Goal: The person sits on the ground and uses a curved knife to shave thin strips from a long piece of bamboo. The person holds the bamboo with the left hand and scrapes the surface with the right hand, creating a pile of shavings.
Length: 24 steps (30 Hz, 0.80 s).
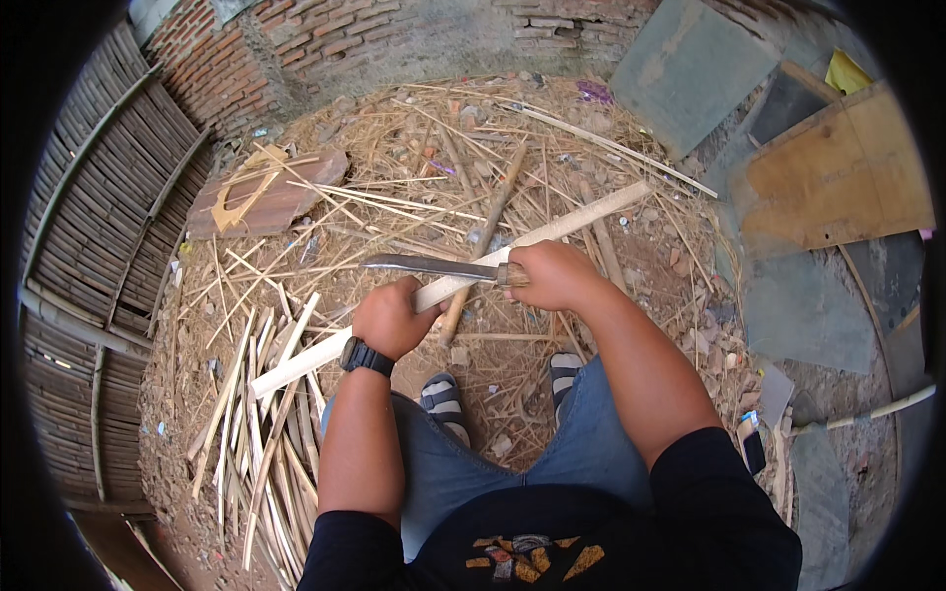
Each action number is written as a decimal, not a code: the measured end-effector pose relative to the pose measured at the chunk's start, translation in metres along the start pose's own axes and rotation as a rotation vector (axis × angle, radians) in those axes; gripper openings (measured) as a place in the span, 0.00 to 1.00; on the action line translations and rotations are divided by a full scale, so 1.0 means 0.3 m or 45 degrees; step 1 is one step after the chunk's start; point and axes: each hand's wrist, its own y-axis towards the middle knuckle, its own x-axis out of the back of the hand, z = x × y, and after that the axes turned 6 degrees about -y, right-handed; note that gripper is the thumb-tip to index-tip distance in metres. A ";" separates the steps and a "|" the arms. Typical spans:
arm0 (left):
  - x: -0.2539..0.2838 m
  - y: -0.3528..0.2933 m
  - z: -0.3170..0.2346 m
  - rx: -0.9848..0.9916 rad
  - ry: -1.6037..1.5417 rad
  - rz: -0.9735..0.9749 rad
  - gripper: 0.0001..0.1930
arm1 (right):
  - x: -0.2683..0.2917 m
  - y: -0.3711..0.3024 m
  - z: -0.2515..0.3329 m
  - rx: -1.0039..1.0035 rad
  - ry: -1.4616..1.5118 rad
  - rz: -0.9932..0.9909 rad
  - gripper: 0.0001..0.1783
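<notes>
A long, pale bamboo strip (603,208) slants across in front of me, its lower left end close to a heap of thin strips and its far end up to the right. My left hand (392,317), with a black watch on the wrist, is closed round the strip left of its middle. In my right hand (550,276) is the wooden handle of a machete (424,264). The dark blade points left and crosses over the strip, above my left hand. Whether its edge bites into the strip, I cannot tell. My right fingers are partly hidden behind the handle and strip.
Thin split strips (266,443) lie heaped at my left. A round stick (501,202) rests on the littered ground ahead. Beyond are a rusty sheet (320,169) and a brick wall (305,39). A bamboo fence (74,236) stands left; boards (838,177) lean at right.
</notes>
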 end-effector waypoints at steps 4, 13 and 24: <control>0.002 0.001 -0.010 0.014 0.028 0.033 0.24 | -0.004 0.001 0.004 0.004 0.012 0.014 0.26; 0.005 0.001 -0.010 -0.003 0.012 0.045 0.24 | -0.005 0.002 0.011 -0.017 -0.009 0.021 0.26; -0.002 0.003 -0.010 0.021 0.054 0.086 0.25 | 0.008 0.001 0.032 -0.020 -0.023 0.094 0.25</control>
